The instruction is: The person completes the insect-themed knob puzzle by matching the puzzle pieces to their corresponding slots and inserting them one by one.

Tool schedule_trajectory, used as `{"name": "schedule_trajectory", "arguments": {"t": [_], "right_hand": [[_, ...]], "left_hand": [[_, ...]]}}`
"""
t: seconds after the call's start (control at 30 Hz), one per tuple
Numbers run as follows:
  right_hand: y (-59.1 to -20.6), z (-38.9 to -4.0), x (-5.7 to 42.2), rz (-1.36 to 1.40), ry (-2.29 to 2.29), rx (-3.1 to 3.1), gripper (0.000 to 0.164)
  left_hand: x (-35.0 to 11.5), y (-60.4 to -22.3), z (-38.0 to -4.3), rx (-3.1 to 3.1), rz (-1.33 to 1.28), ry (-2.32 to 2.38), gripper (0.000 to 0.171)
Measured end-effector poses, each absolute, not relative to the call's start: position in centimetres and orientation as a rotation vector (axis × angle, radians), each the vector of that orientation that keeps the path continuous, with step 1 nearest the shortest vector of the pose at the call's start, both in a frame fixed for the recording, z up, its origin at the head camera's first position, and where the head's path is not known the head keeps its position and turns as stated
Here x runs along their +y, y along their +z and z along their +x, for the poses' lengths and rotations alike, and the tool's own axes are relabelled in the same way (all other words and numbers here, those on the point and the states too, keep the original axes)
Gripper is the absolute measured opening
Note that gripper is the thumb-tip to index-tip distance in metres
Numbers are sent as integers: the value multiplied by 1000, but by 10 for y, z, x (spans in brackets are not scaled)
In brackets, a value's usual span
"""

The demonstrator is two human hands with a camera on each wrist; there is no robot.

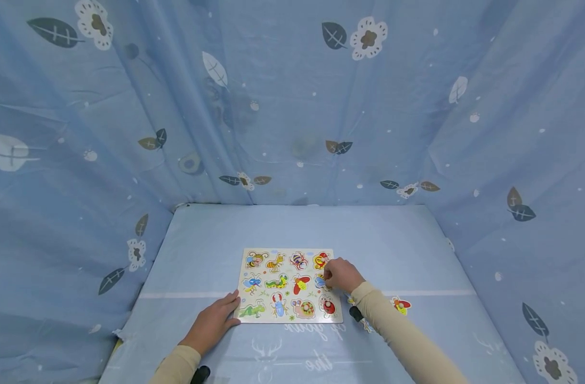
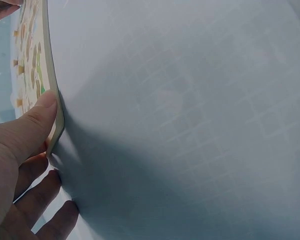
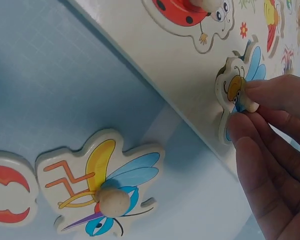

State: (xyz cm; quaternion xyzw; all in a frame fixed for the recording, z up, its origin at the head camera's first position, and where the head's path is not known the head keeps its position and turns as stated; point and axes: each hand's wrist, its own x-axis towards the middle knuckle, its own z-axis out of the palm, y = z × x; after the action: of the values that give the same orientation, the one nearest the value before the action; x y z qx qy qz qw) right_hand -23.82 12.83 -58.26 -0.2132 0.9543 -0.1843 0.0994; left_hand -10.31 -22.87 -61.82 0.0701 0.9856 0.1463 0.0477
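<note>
A wooden peg puzzle board (image 1: pixel 273 318) with painted insects lies on the table. At its near left corner my left hand (image 1: pixel 213 322) grips the edge; the left wrist view has the thumb (image 2: pixel 37 117) against the board's rim and the other fingers bent beside it. My right hand (image 1: pixel 342 274) is over the board's right side. Between thumb and fingers it pinches the wooden knob of a blue-winged insect piece (image 3: pixel 230 90), which sits slightly askew over its printed recess. A ladybug piece (image 3: pixel 172 12) with a knob is close by in the board.
Loose pieces lie right of the board: a mosquito piece (image 3: pixel 97 165), one with red pincers (image 3: pixel 10 175) beside it, and a red-winged insect piece (image 1: pixel 400 305). My right forearm (image 1: pixel 402 330) partly covers some of them. Blue patterned curtains (image 1: pixel 292 106) enclose the table.
</note>
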Motion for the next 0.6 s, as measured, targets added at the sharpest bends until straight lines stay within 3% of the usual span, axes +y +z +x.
{"name": "schedule_trajectory", "arguments": {"t": [0.6], "right_hand": [[-589,-239,123,-595,-556,2806,21]], "left_hand": [[-227,-619,-104,3011,219,418,70]]}}
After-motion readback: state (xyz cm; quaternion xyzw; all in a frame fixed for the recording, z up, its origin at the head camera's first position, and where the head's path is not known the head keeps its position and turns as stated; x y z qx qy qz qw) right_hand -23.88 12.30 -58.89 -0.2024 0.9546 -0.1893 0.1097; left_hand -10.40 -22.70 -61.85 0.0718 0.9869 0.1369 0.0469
